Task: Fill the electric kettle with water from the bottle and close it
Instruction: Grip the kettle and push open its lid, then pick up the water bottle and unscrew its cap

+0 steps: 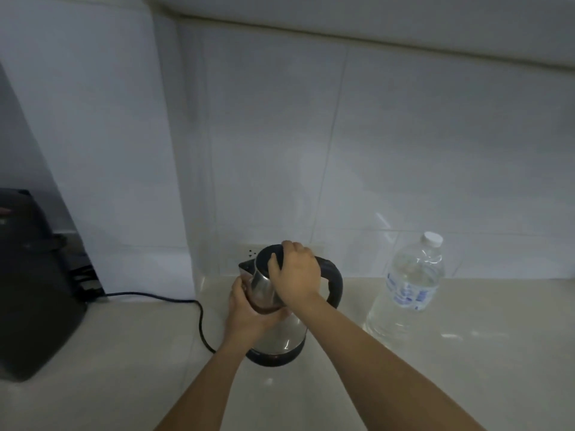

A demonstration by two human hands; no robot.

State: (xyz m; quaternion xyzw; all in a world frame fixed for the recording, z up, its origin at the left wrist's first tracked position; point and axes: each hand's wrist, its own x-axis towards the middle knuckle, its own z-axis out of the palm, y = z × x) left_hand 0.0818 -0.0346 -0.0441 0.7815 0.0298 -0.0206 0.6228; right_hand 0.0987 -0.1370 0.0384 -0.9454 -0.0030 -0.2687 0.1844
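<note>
The kettle [277, 309] is steadied on the table [404, 368] by the left hand [249, 309], wrapped around its body, while the lid [269, 258] is gripped by the right hand [295, 275]; the capped bottle [407, 284] waits nearby.

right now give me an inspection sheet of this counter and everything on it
surface: pale counter, no spills seen
job's things: steel kettle upright on its black base, lid down; water bottle upright to its right, white cap on, holding water
clutter: black appliance at far left
hands: left hand grips the kettle body; right hand rests on the lid
cables: black cord runs left from the kettle
surroundings: tiled wall, wall socket behind the kettle
</note>
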